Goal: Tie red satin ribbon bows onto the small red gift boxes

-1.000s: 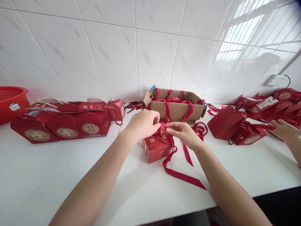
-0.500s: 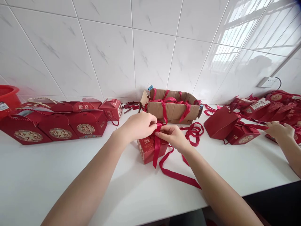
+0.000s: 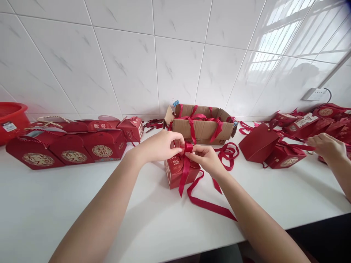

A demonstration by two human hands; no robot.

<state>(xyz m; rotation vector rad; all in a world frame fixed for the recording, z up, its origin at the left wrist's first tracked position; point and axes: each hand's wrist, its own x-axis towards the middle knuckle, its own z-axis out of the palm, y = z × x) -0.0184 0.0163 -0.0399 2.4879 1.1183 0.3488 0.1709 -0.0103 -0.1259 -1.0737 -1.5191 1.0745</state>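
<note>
A small red gift box [image 3: 175, 173] stands on the white table below my hands. A dark red satin ribbon [image 3: 185, 171] is looped over its top, one end hanging down the front. My left hand [image 3: 164, 146] pinches the ribbon at the left of the loop. From the right, my right hand [image 3: 203, 157] pinches the same ribbon between thumb and fingers. The fingers partly hide the knot area. Another long ribbon tail [image 3: 211, 206] trails across the table under my right forearm.
Behind the box, a cardboard carton [image 3: 203, 129] has ribbons draped over its edge. Red gift boxes [image 3: 74, 149] line up at left beside a red plastic basket [image 3: 12, 122]. At right are more red boxes [image 3: 257, 142] and another person's hand [image 3: 327, 146] holding a ribbon.
My hands have drawn slightly apart, and a flat ribbon loop now shows between them. The view has shifted slightly. At right, the other person's hand has closed around a ribbon.
</note>
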